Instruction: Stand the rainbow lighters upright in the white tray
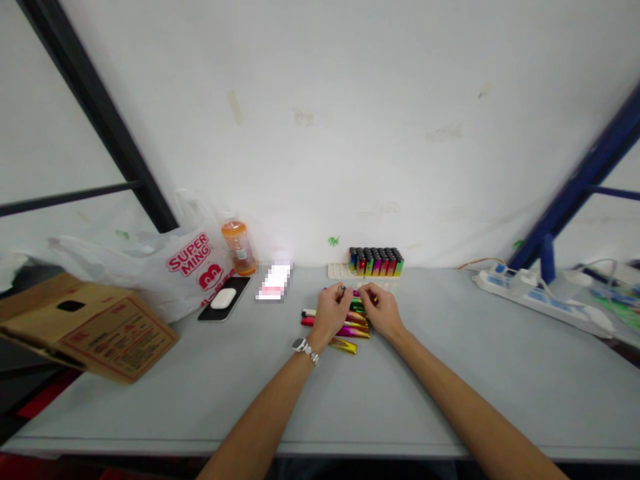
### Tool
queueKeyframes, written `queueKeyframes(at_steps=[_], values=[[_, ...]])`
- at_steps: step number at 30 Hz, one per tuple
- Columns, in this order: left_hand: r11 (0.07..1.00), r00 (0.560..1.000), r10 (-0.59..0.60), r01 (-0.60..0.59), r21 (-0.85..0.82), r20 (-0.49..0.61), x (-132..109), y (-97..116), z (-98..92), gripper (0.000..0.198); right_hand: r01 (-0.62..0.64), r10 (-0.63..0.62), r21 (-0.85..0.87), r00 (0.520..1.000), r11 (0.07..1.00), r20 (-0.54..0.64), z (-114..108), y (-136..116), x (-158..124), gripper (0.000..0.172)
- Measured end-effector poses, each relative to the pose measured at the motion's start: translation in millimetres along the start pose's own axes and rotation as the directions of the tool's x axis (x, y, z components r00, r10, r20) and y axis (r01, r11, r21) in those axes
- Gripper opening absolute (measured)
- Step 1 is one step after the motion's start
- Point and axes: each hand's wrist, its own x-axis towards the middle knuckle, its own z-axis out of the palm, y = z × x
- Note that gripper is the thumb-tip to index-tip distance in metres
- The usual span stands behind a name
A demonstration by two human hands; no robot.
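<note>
Both my hands rest over a small heap of colourful lighters point(345, 328) lying on the grey table point(350, 400). My left hand point(330, 312), with a watch on its wrist, is closed in a pinch on one lighter, whose metal top shows at my fingertips. My right hand point(381, 308) is closed too, fingers curled on the lighters at the top of the heap. Just behind, against the wall, a white tray point(339, 270) holds a row of upright lighters point(376, 262) with black tops.
At the left lie a cardboard box point(85, 327), a white plastic bag point(165, 267), an orange bottle point(239, 248), a black tray with a white oval item point(223, 298) and a blurred-out flat item point(274, 281). A white power strip point(530, 288) lies at the right.
</note>
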Motion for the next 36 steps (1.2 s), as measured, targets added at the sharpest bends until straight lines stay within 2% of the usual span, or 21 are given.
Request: queueKeyframes(at_steps=[4,6,9,11,13,15,18,21,23,27,31,36], values=[[0.999,0.999,0.041,-0.042,0.005,0.012,-2.8,4.6,-2.8,0.043,0.001,-0.001,-0.003,1.0,1.0,-0.001,-0.1,0.8,0.0,0.029],[0.997,0.997,0.059,-0.057,-0.058,0.04,-5.2,6.3,-4.4,0.038,-0.003,0.003,0.004,1.0,1.0,-0.002,-0.4,0.3,-0.4,0.028],[0.979,0.995,0.037,-0.017,-0.203,0.096,-7.9,6.7,-5.8,0.038,0.012,-0.012,0.057,1.0,0.998,0.004,-1.7,-2.9,-1.9,0.023],[0.972,0.996,0.019,0.002,-0.235,0.089,-8.7,5.9,-5.9,0.04,0.039,-0.044,0.123,0.998,0.992,0.035,-3.3,-7.0,-3.2,0.022],[0.982,0.999,0.008,0.0,-0.188,0.039,-8.8,4.6,-5.7,0.041,0.08,-0.096,0.174,0.992,0.981,0.08,-5.8,-12.7,-4.4,0.027],[0.994,1.0,-0.01,0.009,-0.107,-0.01,-8.7,3.3,-5.5,0.045,0.147,-0.17,0.179,0.978,0.973,0.119,-9.1,-19.7,-5.2,0.041],[0.998,0.997,-0.055,0.053,-0.032,-0.057,-8.3,1.3,-5.0,0.051,0.308,-0.327,0.13,0.929,0.943,0.173,-15.2,-30.9,-5.3,0.056],[0.996,0.994,-0.08,0.077,-0.047,-0.071,-6.8,-0.2,-4.4,0.054,0.434,-0.445,0.103,0.861,0.895,0.245,-21.8,-40.6,-4.6,0.047],[0.995,0.995,-0.081,0.078,-0.07,-0.051,-5.5,-1.1,-4.0,0.057,0.454,-0.462,0.095,0.843,0.886,0.276,-26.6,-46.0,-3.6,0.041],[0.989,0.994,-0.101,0.096,-0.114,-0.034,-4.3,-1.2,-3.7,0.058,0.43,-0.424,0.059,0.844,0.901,0.329,-37.2,-55.8,0.6,0.037],[0.99,0.999,-0.048,0.046,-0.134,-0.013,-5.5,2.0,-3.3,0.058,0.432,-0.403,0.013,0.829,0.902,0.387,-46.6,-62.9,6.9,0.025],[0.966,0.997,-0.074,0.068,-0.249,-0.016,-4.3,4.2,-1.8,0.056,0.403,-0.371,-0.003,0.846,0.915,0.384,-52.4,-64.7,17.8,0.017]])
